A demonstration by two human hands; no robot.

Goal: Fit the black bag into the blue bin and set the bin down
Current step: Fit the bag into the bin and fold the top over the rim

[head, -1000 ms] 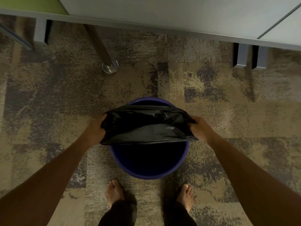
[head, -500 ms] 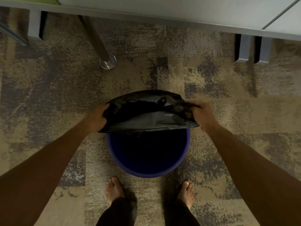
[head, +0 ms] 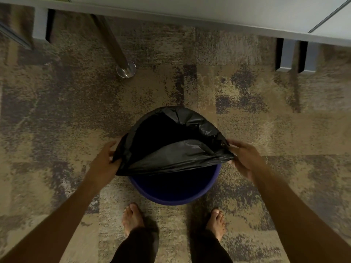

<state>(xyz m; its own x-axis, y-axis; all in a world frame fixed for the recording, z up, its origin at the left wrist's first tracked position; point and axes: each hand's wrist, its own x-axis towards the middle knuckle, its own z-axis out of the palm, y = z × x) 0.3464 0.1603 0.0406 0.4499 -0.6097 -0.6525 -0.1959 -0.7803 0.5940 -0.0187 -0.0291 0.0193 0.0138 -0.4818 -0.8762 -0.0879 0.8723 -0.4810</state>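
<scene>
The mouth of the black bag was gripped at opposite sides: by the left hand, fingers partly curled over the plastic at the bin's left edge, thumb side raised, and by the right hand, closed in a pinch on a bunched fold at the right edge. The opening was thereby held stretched across the blue bin, presumably so the hem could be drawn down over the rim. The far rim was seen already covered by plastic; the near rim was left bare, with a slack flap hanging across the middle. The bin was noted on the carpet, just ahead of the two bare feet. A metal table leg and a desk edge were recorded well beyond the bin, apart from it. Nothing was found obstructing the near rim; only the loose flap was judged likely to need pulling forward.
</scene>
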